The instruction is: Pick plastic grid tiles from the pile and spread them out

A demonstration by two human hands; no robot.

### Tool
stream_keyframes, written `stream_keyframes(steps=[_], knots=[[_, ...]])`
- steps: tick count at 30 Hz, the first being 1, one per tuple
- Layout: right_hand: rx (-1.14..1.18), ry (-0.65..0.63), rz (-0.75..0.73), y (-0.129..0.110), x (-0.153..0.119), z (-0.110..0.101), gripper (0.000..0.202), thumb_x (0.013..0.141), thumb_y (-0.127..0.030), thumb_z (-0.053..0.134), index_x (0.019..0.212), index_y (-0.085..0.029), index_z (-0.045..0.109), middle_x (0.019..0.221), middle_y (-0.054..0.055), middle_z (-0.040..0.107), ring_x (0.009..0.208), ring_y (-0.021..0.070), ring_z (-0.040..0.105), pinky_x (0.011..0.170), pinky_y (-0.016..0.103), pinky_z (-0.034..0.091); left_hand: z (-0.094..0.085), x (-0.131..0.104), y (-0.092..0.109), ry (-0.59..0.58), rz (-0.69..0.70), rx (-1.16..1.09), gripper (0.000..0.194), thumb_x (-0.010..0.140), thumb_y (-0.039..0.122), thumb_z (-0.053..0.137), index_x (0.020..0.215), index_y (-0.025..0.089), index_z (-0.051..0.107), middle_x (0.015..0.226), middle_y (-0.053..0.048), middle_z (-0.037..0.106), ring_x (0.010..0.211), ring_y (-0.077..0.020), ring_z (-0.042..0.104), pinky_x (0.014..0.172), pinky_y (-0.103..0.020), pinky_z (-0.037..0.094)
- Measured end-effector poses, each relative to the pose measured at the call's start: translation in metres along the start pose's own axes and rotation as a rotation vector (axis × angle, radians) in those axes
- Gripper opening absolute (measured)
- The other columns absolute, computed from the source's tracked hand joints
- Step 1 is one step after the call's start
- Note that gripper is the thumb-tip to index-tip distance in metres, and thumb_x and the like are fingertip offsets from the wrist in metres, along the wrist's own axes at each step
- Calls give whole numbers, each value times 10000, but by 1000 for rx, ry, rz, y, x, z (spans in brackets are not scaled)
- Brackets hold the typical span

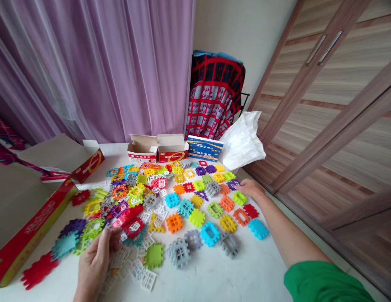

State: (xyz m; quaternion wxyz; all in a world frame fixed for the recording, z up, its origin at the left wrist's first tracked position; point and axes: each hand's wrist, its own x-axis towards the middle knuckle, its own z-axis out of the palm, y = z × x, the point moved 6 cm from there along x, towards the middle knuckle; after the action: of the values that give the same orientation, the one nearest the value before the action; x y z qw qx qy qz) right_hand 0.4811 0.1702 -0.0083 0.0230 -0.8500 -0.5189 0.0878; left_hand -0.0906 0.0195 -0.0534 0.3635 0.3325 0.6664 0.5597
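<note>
My left hand (96,256) is low over the near left of the pile, fingers curled in beside the thumb. What they pinch, if anything, is hidden. Just past its fingertips lie a long red-pink block (128,215) and a dark red frame block (134,227). Loose white window pieces (148,279) are scattered to its right. Reaching over to the table's right side, my right hand (251,188) has its fingertips closed on the edge of a purple block (233,184). A lime frame block (239,198) and an orange block (225,189) lie close by.
Rows of interlocking blocks, such as a blue frame (209,234) and a grey window block (179,253), cover the white table (208,281). Open red boxes (172,154), a blue box (204,149) and a white bag (242,142) stand behind. A large box (34,222) flanks the left.
</note>
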Motion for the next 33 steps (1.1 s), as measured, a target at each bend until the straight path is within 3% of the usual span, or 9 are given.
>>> stream_keyframes(steps=[5,13,18,24,28,30,33], knots=[[-56,-62,-8,-7,10,15,428,762,-558,656,1005,-218,749,1075,104,739,990,292,700,717,324,500,-5,3,-9,25,-5,12,731,523,852,637,786,176,724,541,10,609,470,-130,509,405,-238,394],[-102,-23,-20,-12,10,20,470,780,-536,646,1140,-240,706,1158,104,715,1047,288,684,767,341,513,-7,5,-15,35,-3,20,701,544,838,642,783,184,721,549,11,611,481,-139,528,407,-240,404],[-113,-23,-24,-17,4,17,463,762,-526,662,1132,-253,715,1146,96,722,1017,280,693,740,328,511,-2,0,-4,36,44,18,704,566,842,632,756,169,710,535,-2,600,521,-154,566,455,-244,440],[-122,46,-85,-28,-2,-2,392,817,-484,600,1079,-228,741,1102,129,731,951,296,700,673,332,491,2,-5,4,7,98,8,669,687,799,573,801,154,709,508,6,566,442,-114,469,379,-223,327],[-68,217,-235,-66,-22,-25,283,857,-367,547,1011,-232,743,1073,103,730,931,260,688,696,312,474,1,-2,5,18,114,-12,627,759,750,533,830,153,710,512,14,563,421,-103,436,377,-220,312],[-4,273,-373,-99,-40,-29,235,860,-330,548,960,-237,739,1066,77,729,945,235,677,730,293,469,0,0,5,33,130,-7,599,784,723,522,818,155,711,521,8,575,439,-109,459,388,-221,325],[113,249,-590,-159,-79,-20,185,859,-308,573,947,-251,725,1037,31,733,941,196,668,768,267,463,-1,2,5,36,154,9,581,805,701,508,815,159,716,523,5,578,459,-119,490,396,-222,339]])
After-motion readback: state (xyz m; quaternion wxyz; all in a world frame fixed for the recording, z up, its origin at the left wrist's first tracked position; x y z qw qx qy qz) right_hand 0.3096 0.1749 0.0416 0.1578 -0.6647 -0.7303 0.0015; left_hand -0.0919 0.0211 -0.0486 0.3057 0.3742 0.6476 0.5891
